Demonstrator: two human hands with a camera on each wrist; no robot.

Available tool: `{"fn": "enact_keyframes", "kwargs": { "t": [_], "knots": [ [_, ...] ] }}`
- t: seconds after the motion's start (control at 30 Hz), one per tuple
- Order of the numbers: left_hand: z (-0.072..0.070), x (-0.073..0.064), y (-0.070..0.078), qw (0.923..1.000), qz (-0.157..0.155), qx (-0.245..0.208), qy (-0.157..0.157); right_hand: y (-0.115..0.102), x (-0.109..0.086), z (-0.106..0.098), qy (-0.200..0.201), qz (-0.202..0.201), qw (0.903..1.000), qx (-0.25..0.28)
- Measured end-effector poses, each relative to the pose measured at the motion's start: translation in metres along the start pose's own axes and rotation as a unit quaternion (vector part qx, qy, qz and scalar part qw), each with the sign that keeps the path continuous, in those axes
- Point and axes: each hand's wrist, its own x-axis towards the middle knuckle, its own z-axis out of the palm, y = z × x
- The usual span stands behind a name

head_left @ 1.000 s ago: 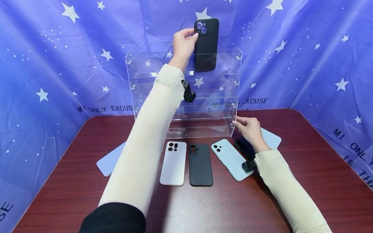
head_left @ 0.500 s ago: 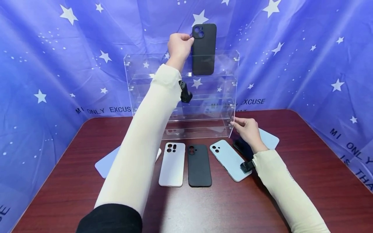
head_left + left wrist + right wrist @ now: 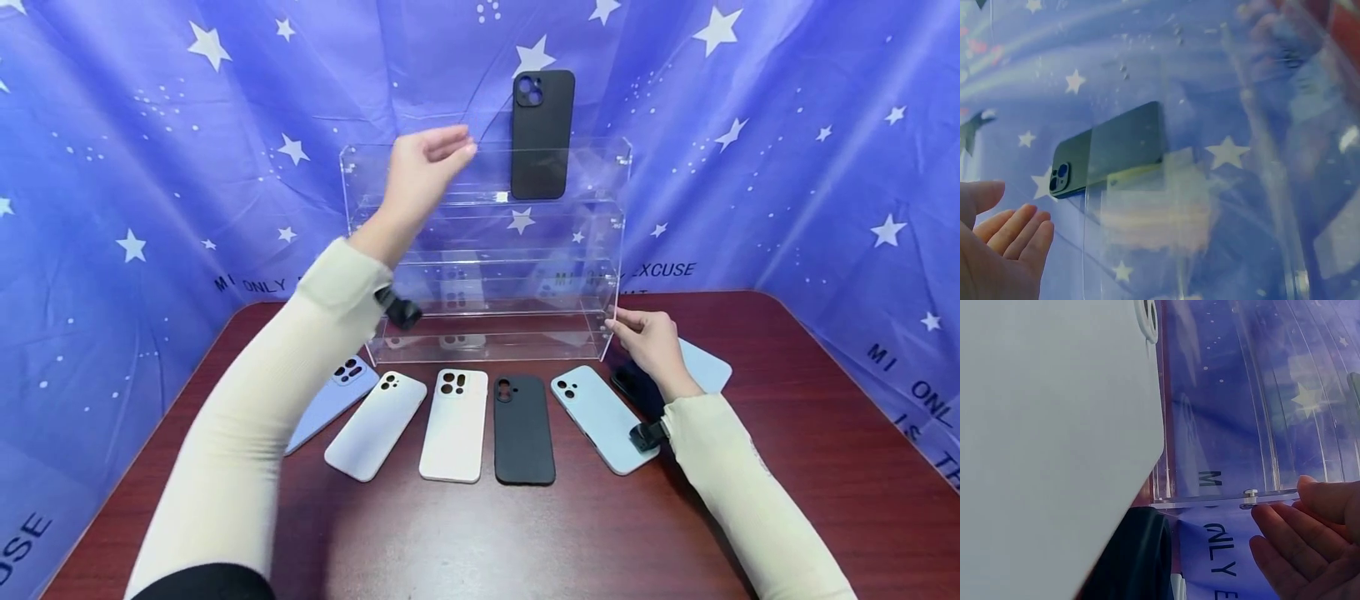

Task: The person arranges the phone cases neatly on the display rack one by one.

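Observation:
A black phone case (image 3: 542, 137) stands upright on the top tier of the clear acrylic display stand (image 3: 487, 325), its lower part behind the clear front. My left hand (image 3: 426, 171) is apart from it, to its left, holding nothing; in the left wrist view, the thumb and fingers of this hand (image 3: 1007, 240) are spread from each other beside the case. With thumb and fingertips, my right hand (image 3: 652, 346) pinches the stand's right side panel near its bottom; the right wrist view has this hand (image 3: 1310, 544) at the panel's edge beside a metal screw (image 3: 1249, 499).
Phone cases lie in front of the stand: lilac (image 3: 333, 400), white (image 3: 377, 425), another white (image 3: 453, 425), black (image 3: 523, 429) and pale blue (image 3: 603, 421). A dark case (image 3: 630, 385) and a light one (image 3: 705, 367) are partly behind my right arm. A starry blue curtain (image 3: 225, 167) hangs behind.
My left hand has let go of the black phone case and moved left and down. The case came down slightly onto the top tier first. My right hand keeps its place on the stand.

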Motion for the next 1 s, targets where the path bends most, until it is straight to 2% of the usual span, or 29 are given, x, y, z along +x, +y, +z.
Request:
{"fn": "enact_keyframes", "kwargs": {
  "t": [0.07,0.17,0.3,0.47,0.57,0.7,0.83,1.0],
  "knots": [
    [-0.013,-0.019,-0.008,0.9997,0.003,0.009,-0.023,-0.001,0.000,-0.001,0.001,0.001,1.0000,-0.001],
    [-0.031,-0.049,-0.027,0.9988,0.015,0.017,-0.044,0.000,-0.001,-0.003,0.003,0.000,1.0000,-0.009],
    [-0.055,-0.088,-0.062,0.9977,0.033,0.036,-0.047,0.000,-0.002,-0.002,-0.003,-0.003,0.9999,-0.014],
    [-0.088,-0.124,-0.097,0.9911,0.026,0.109,-0.072,-0.001,-0.003,0.001,-0.002,0.000,0.9999,-0.013],
    [-0.106,-0.140,-0.114,0.9855,0.012,0.144,-0.089,-0.001,-0.003,0.001,0.001,-0.005,0.9999,-0.015],
    [-0.128,-0.154,-0.135,0.9857,-0.002,0.131,-0.106,-0.001,-0.003,-0.001,0.001,-0.005,0.9998,-0.017],
    [-0.144,-0.160,-0.155,0.9837,-0.024,0.131,-0.121,-0.001,-0.002,-0.002,0.003,0.002,0.9998,-0.020],
    [-0.158,-0.165,-0.179,0.9770,-0.084,0.136,-0.141,-0.002,-0.002,0.000,-0.001,0.006,0.9998,-0.019]
  ]
}}
